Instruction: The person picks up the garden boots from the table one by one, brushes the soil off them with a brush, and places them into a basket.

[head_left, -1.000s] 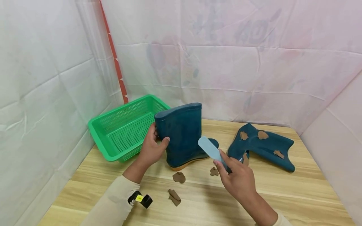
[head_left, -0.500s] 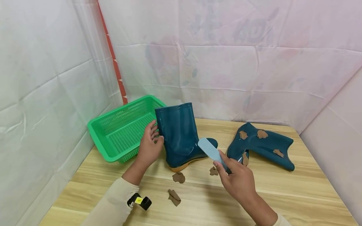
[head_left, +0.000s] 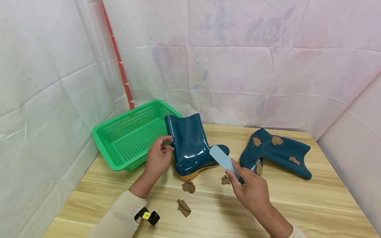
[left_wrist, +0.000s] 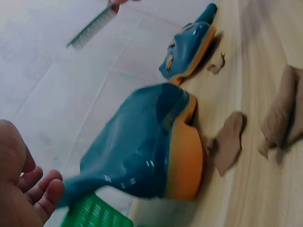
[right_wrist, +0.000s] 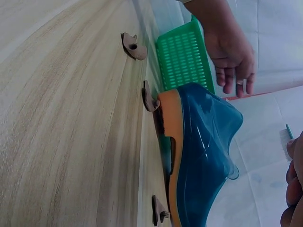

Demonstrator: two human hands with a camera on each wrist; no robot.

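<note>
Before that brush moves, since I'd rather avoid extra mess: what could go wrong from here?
The left hand isn't gripping the upright boot, so a push from the brush might tip it. The loose brown scrap by its heel could get trapped underneath. Brown patches on the other boot might drop onto the table.

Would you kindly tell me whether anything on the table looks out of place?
Yes: three brown scraps lie loose on the table near the standing boot, and brown patches sit on the boot lying at the right. They stand out, looking like dirt against glossy rubber.
</note>
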